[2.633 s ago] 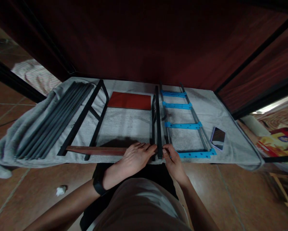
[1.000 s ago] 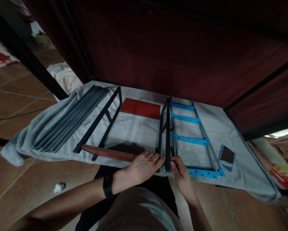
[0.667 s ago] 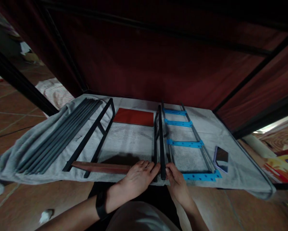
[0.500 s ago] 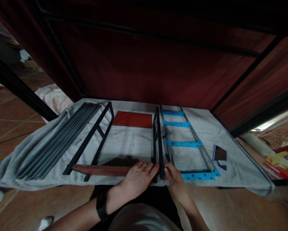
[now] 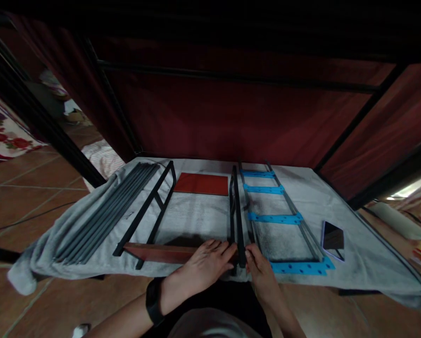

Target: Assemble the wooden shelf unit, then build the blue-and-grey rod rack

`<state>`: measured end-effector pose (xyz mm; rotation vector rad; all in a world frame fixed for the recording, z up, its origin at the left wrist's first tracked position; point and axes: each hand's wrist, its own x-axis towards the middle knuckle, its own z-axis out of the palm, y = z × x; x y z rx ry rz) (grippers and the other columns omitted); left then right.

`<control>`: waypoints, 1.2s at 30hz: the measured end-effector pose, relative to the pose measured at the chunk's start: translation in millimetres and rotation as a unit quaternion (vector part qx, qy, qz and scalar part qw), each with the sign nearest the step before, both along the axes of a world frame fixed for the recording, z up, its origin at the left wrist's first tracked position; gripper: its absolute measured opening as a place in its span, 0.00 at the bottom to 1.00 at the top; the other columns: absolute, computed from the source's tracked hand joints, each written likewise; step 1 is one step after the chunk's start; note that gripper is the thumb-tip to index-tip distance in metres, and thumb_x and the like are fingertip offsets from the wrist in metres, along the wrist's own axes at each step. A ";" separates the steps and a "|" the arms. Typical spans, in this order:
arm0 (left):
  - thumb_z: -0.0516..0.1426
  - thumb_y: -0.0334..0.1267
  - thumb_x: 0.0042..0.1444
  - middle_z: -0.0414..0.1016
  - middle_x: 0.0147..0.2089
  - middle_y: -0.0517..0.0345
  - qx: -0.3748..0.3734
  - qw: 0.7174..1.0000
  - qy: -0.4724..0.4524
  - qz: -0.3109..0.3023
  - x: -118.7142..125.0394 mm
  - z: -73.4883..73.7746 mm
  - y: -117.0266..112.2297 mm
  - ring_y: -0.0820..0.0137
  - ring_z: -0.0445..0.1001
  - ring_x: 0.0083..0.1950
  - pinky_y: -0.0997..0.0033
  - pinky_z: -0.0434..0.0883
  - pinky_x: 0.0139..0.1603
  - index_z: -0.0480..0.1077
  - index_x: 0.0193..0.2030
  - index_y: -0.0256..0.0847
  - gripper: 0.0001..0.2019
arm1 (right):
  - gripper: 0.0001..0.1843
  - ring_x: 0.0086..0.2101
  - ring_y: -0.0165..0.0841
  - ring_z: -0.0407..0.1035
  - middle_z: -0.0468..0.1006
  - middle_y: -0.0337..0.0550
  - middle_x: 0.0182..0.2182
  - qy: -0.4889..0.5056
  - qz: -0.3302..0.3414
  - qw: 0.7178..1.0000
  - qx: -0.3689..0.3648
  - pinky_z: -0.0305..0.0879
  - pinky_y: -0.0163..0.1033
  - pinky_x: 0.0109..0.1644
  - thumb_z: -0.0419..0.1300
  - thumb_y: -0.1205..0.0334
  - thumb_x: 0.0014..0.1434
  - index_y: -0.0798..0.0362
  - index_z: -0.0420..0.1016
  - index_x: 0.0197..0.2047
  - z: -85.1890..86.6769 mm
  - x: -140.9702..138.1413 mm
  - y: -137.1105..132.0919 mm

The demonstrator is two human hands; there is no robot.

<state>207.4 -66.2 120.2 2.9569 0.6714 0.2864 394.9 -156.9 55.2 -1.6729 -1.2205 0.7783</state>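
My left hand lies with fingers spread over the near end of a brown wooden board, its fingertips touching a black metal frame that stands on edge. My right hand pinches the near end of that black frame from the right. A second black frame lies to the left, joined to the board's far end. A red board lies flat at the back between the two frames. All rest on a grey towel.
A bundle of grey rods lies at the left of the towel. Grey rails with blue cross strips lie to the right, a phone beyond them. Dark red panels with black bars rise behind. Tiled floor surrounds the towel.
Both hands have stayed at the near end of the black frame. Only the camera has shifted, tilting upward and showing more of the red panels.
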 end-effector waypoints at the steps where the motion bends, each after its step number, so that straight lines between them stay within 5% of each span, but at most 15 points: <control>1: 0.55 0.45 0.67 0.75 0.59 0.50 -0.010 1.000 -0.010 -0.003 -3.5 3.7 1.6 0.64 0.74 0.58 0.59 0.66 0.64 0.61 0.68 0.45 0.24 | 0.22 0.29 0.32 0.67 0.70 0.35 0.27 0.001 0.000 1.000 -0.004 0.63 0.37 0.35 0.47 0.41 0.68 0.47 0.72 0.42 0.7 0.2 -1.4; 5: 0.56 0.46 0.66 0.75 0.59 0.50 -0.073 0.997 -0.031 0.007 -25.1 27.5 24.0 0.63 0.74 0.59 0.59 0.67 0.64 0.64 0.66 0.44 0.23 | 0.21 0.31 0.35 0.71 0.73 0.37 0.27 -0.001 -0.005 0.999 -0.035 0.68 0.38 0.39 0.49 0.39 0.67 0.45 0.74 0.45 4.9 9.7 -5.8; 9: 0.47 0.43 0.71 0.77 0.57 0.51 -0.128 0.985 -0.085 0.082 -64.1 47.8 79.3 0.65 0.75 0.59 0.63 0.71 0.60 0.69 0.63 0.43 0.19 | 0.22 0.32 0.38 0.72 0.76 0.40 0.28 -0.003 -0.023 0.999 -0.028 0.71 0.41 0.40 0.52 0.37 0.64 0.45 0.76 0.39 7.9 31.3 4.5; 15: 0.51 0.47 0.65 0.77 0.56 0.48 -0.104 0.952 -0.133 0.256 -127.7 52.9 179.7 0.56 0.75 0.56 0.57 0.68 0.63 0.75 0.56 0.41 0.20 | 0.23 0.33 0.37 0.73 0.78 0.43 0.31 0.008 -0.043 0.999 -0.025 0.71 0.40 0.39 0.54 0.37 0.63 0.48 0.75 0.37 13.4 50.1 46.5; 18: 0.55 0.47 0.61 0.77 0.57 0.48 -0.163 0.915 -0.189 0.318 -146.5 50.6 222.9 0.55 0.73 0.58 0.58 0.67 0.63 0.75 0.55 0.40 0.20 | 0.24 0.37 0.39 0.74 0.80 0.46 0.39 0.023 -0.069 0.997 -0.010 0.73 0.42 0.42 0.56 0.37 0.60 0.49 0.76 0.41 9.6 56.5 76.7; 24: 0.60 0.43 0.55 0.79 0.38 0.49 -0.396 0.719 -0.395 0.414 -173.9 14.3 294.1 0.61 0.78 0.43 0.66 0.72 0.43 0.75 0.47 0.33 0.17 | 0.22 0.36 0.40 0.76 0.80 0.44 0.37 0.150 -0.148 0.977 0.013 0.76 0.45 0.36 0.64 0.41 0.48 0.49 0.76 0.38 -24.6 75.1 146.0; 26: 0.62 0.39 0.52 0.78 0.33 0.52 -0.438 0.677 -0.404 0.432 -178.6 -3.9 308.1 0.64 0.77 0.37 0.68 0.71 0.40 0.75 0.43 0.34 0.13 | 0.21 0.33 0.41 0.76 0.81 0.45 0.34 0.193 -0.147 0.970 0.007 0.76 0.46 0.34 0.65 0.41 0.48 0.48 0.75 0.37 -33.8 78.2 164.6; 31: 0.64 0.32 0.45 0.77 0.28 0.56 -0.515 0.643 -0.376 0.424 -174.0 -40.2 326.2 0.67 0.75 0.32 0.71 0.70 0.35 0.74 0.36 0.34 0.09 | 0.23 0.29 0.43 0.75 0.77 0.45 0.25 0.173 -0.108 0.979 0.018 0.72 0.46 0.28 0.61 0.35 0.52 0.47 0.74 0.31 -33.1 75.2 203.6; 36: 0.66 0.31 0.40 0.73 0.24 0.59 -0.541 0.635 -0.357 0.420 -158.6 -57.4 338.5 0.71 0.72 0.28 0.73 0.68 0.31 0.71 0.31 0.35 0.11 | 0.29 0.32 0.45 0.76 0.77 0.47 0.26 0.132 -0.080 0.988 0.024 0.73 0.47 0.30 0.58 0.27 0.49 0.47 0.73 0.30 -27.5 68.5 235.3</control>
